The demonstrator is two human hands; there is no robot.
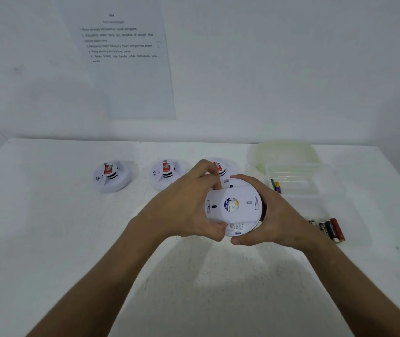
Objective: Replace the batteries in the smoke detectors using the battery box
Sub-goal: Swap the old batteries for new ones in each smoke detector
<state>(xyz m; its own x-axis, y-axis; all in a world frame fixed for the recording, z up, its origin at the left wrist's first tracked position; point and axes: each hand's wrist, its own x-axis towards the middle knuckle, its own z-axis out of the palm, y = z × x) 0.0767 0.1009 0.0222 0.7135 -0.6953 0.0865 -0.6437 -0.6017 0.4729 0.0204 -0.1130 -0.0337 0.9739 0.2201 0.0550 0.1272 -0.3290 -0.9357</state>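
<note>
I hold a round white smoke detector [236, 210] above the table, its back plate with a blue and yellow sticker facing me. My left hand [189, 205] grips its left rim, thumb at the bottom and fingers curled over the top edge. My right hand [272, 215] cups its right side. Three more detectors stand face up in a row behind: one at the left [112, 176], one in the middle [167, 173], one [221, 166] partly hidden by my fingers. A clear battery box [303, 181] at the right holds a few green and purple batteries [276, 186].
Several black and red batteries [331, 229] lie loose on the white table [48, 227] right of my right hand. A pale lid [286, 152] lies behind the clear box. A printed instruction sheet [126, 64] hangs on the wall behind.
</note>
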